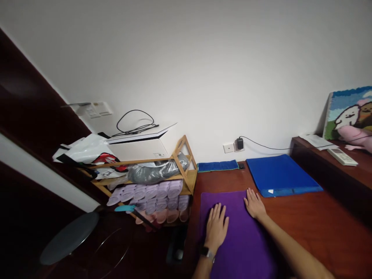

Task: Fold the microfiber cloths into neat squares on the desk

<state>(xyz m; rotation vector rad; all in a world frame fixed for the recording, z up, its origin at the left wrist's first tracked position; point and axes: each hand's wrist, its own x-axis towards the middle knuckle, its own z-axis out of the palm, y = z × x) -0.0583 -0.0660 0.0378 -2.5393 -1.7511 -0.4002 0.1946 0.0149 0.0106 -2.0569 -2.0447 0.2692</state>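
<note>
I see the purple cloth (241,248) lying flat on the left part of the reddish-brown surface (334,224), its far edge fairly straight. My left hand (216,228) rests palm down on the cloth's left half, fingers extended and slightly apart, with a watch (207,253) on the wrist. My right hand (255,205) lies flat at the cloth's far right corner, fingers extended, pinching nothing that I can make out. Just beyond it, to the right, I have a blue cloth (281,174) with a white tag on its near edge; a narrow, folded blue strip (217,166) lies farther left, near the wall. Above the surface, a black plug (240,143) sits in a wall socket. Left of the surface stands a wooden rack (190,182) with rows of slippers (162,190) and a white box (138,149) on top.
</note>
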